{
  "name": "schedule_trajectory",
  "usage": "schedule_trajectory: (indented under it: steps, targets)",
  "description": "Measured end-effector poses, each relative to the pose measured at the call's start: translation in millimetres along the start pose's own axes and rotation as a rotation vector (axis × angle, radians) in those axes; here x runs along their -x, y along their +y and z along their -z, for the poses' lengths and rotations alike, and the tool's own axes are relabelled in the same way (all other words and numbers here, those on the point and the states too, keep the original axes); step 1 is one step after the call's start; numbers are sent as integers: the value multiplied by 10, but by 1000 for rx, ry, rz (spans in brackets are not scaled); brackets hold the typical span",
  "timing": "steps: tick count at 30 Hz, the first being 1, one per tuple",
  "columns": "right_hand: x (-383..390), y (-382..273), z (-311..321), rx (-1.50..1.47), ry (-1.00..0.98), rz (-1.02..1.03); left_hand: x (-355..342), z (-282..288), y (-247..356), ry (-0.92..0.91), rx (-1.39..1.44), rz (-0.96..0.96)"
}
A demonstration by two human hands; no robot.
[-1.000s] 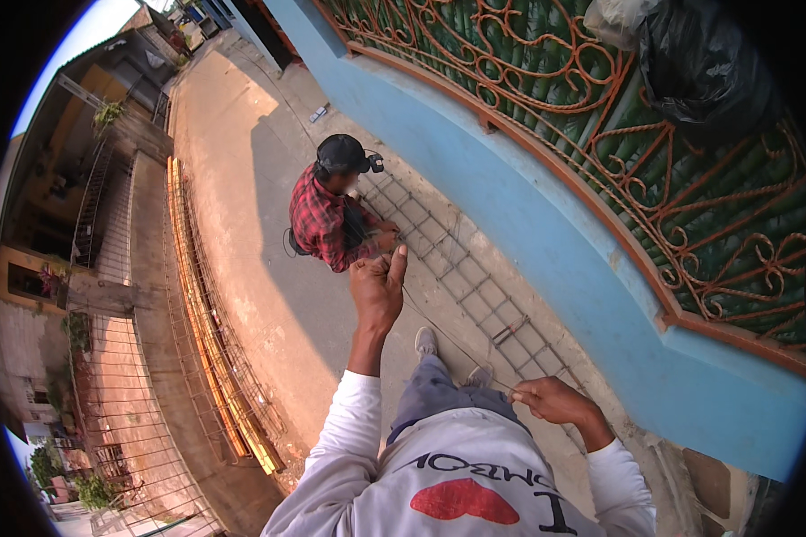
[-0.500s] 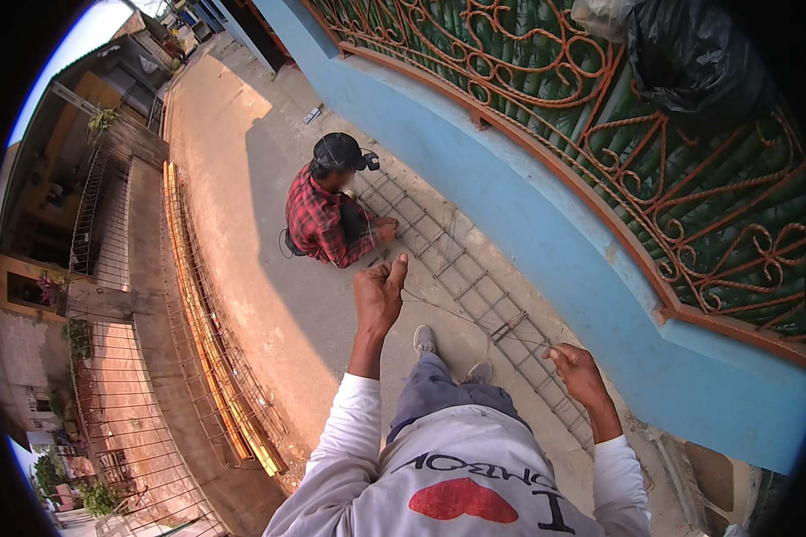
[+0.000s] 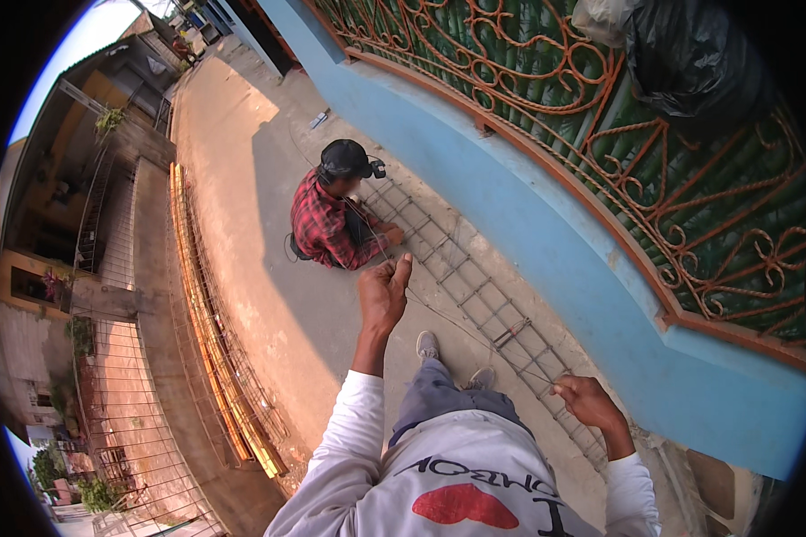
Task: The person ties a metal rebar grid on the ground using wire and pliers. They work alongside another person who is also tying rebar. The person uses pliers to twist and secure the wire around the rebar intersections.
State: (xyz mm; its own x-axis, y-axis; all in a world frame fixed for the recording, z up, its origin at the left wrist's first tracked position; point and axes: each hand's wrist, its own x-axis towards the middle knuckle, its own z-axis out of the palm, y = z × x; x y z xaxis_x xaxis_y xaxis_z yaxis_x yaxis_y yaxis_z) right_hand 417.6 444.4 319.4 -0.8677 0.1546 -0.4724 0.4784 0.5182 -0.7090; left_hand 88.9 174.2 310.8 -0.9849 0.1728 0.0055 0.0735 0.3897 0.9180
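Observation:
My left hand (image 3: 384, 294) is raised in front of me, its fingers closed in a pinch on a thin wire (image 3: 448, 315). The wire runs slackly down toward my right hand (image 3: 591, 404), which pinches it between thumb and fingertips. Below both hands, a long steel rebar cage (image 3: 461, 267) lies on the ground beside the wall. A small reddish tool (image 3: 512, 333), too small to name, rests across its bars. Beyond my left hand, a person (image 3: 331, 215) in a red plaid shirt and dark cap squats with hands at the cage.
A blue wall (image 3: 546, 224) topped by an orange scrolled metal fence (image 3: 546, 63) curves along the right. Black plastic bags (image 3: 694, 63) hang there. On the left, yellow poles (image 3: 213, 331) and thin rods lie by a low wall. My shoes (image 3: 428, 345) stand beside the cage.
My right hand has moved slightly down, still pinching the wire. My left hand stays raised and closed. The view has shifted a little; the other person remains squatting.

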Motion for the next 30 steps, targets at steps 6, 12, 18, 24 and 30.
schedule_trajectory:
  steps: [6,12,18,24,30]
  targets:
    - [310,91,324,-1093,-601,114,8,39,-62,8,64,61]
    - [84,158,190,-428,51,-217,1,-74,-24,-29,22,49]
    - [-101,9,-177,546,576,276,109,-361,-65,-49,-40,5]
    - [-770,-957,-566,30,481,351,586,-923,157,-195,38,-9]
    - [-777,-934,-632,-34,575,252,709,-936,110,-231,-37,-30]
